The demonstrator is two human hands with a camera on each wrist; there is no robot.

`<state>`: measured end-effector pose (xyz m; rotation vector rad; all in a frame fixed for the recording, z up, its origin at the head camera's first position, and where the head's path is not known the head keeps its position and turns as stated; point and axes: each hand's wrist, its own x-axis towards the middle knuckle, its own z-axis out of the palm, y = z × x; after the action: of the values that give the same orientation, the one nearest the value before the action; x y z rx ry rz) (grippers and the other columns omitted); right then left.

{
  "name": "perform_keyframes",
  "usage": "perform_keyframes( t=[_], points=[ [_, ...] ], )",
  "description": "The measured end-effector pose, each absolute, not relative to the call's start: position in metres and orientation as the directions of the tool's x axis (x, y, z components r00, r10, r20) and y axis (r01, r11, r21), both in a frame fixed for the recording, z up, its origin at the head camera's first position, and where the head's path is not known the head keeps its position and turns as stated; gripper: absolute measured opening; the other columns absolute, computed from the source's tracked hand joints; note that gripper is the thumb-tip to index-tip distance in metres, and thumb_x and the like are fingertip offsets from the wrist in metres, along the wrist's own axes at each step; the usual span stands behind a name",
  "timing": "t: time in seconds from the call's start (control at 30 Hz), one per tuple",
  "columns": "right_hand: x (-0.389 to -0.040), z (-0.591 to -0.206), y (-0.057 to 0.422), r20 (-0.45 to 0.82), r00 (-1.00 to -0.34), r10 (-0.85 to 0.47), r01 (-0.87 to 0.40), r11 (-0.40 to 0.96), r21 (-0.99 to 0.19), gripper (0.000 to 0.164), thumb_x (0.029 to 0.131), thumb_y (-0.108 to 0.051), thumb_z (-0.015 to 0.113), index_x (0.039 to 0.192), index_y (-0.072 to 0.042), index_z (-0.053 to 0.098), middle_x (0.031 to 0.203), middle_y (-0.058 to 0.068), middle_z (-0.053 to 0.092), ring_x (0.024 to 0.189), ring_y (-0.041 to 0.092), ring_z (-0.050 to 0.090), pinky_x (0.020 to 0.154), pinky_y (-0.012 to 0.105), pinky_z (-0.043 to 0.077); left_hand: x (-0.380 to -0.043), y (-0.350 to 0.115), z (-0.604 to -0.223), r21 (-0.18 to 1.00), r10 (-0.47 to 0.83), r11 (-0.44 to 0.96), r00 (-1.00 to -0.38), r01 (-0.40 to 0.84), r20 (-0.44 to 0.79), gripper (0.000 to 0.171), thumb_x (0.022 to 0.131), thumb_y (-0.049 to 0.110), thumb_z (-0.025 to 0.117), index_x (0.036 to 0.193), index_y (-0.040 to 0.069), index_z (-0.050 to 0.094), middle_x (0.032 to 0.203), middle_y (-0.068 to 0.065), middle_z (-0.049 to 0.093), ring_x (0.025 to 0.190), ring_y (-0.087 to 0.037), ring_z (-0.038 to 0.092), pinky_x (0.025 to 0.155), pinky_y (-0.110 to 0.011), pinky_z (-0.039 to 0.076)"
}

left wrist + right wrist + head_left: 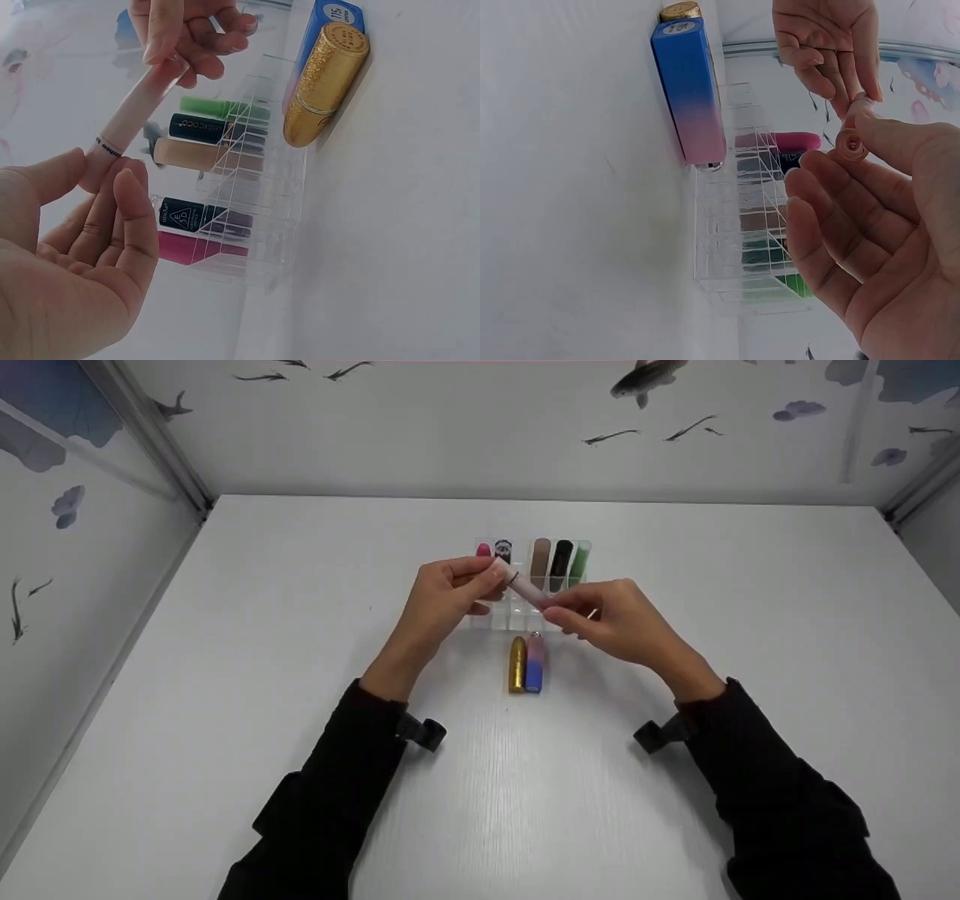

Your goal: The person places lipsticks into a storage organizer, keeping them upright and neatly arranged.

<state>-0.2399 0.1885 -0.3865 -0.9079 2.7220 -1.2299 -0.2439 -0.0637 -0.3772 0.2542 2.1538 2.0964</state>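
A pale pink lipstick tube (527,588) with a dark line of lettering near one end is held slantwise above the clear organizer (487,622). My left hand (448,591) pinches its upper left end between thumb and fingers. At the lower right end, my right hand (616,619) pinches it the same way. In the right wrist view, the end of the tube (852,145) near my right thumb looks round and hollow. On the table in front of the organizer lie a gold lipstick (517,664) and a pink-and-blue lipstick (534,666), side by side.
The organizer's back row holds a magenta tube (199,248), a black-labelled tube (182,215), a beige tube (187,154), a dark green-black tube (196,127) and a green tube (202,106). Printed panels (450,435) stand behind the white table (225,660) and along its left side.
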Motion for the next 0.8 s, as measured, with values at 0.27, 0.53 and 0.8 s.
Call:
perform_keyframes(
  t=[0.27, 0.53, 0.8],
  points=[
    [-0.2396, -0.3861, 0.1861, 0.153, -0.831, -0.534, -0.475, 0.539, -0.696, 0.026, 0.097, -0.028, 0.071, 0.108, -0.006, 0.078, 0.089, 0.008, 0.076, 0.07, 0.022, 0.066, 0.061, 0.022, 0.053, -0.2455, -0.0638, -0.3804, 0.999, 0.199, 0.027, -0.98, 0.028, 0.022, 0.028, 0.097, 0.021, 0.071, 0.119, 0.004, 0.075, 0.102, -0.008, 0.075, 0.093, -0.025, 0.071, 0.085, -0.032, 0.058],
    [-0.236, -0.3831, 0.1835, 0.132, -0.819, -0.558, -0.472, 0.526, -0.707, 0.027, 0.098, -0.029, 0.07, 0.106, -0.004, 0.079, 0.086, 0.009, 0.074, 0.07, 0.021, 0.065, 0.059, 0.022, 0.052, -0.2457, -0.0624, -0.3804, 0.999, 0.199, 0.028, -0.98, 0.022, 0.016, 0.026, 0.098, 0.021, 0.069, 0.116, 0.004, 0.075, 0.101, -0.01, 0.074, 0.091, -0.024, 0.069, 0.086, -0.031, 0.057],
    [-0.2341, -0.3838, 0.181, 0.128, -0.806, -0.578, -0.476, 0.504, -0.72, 0.026, 0.098, -0.028, 0.07, 0.103, -0.004, 0.079, 0.085, 0.008, 0.074, 0.071, 0.028, 0.066, 0.059, 0.023, 0.052, -0.2455, -0.0605, -0.3808, 0.999, 0.198, 0.04, -0.98, 0.022, 0.013, 0.026, 0.099, 0.024, 0.068, 0.114, 0.005, 0.075, 0.099, -0.01, 0.073, 0.09, -0.024, 0.068, 0.087, -0.031, 0.057]
  ],
)
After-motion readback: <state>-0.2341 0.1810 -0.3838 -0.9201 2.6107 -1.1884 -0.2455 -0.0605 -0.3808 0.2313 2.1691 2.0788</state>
